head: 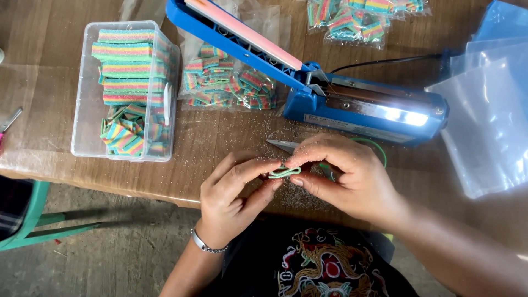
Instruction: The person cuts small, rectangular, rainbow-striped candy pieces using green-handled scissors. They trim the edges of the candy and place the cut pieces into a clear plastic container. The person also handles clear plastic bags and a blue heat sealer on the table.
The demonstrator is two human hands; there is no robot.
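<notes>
While both pinch it, left hand (234, 190) – right hand (344, 173) – share a candy strip (284, 172).

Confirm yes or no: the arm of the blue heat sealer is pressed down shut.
No: the blue heat sealer's arm is raised at an angle, its pink strip showing, above the bagged candy on the table.

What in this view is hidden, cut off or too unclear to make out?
- Candy strip: pinched between the left hand and right hand; fingers cover both ends.
- Scissors: only a blade tip shows; the right hand hides the rest, green handle partly seen.
- Clear plastic bags: cut off by the right edge.
- Metal tool: cut off by the left edge, kind unclear.
- Heat sealer: glare washes out its top plate.
</notes>
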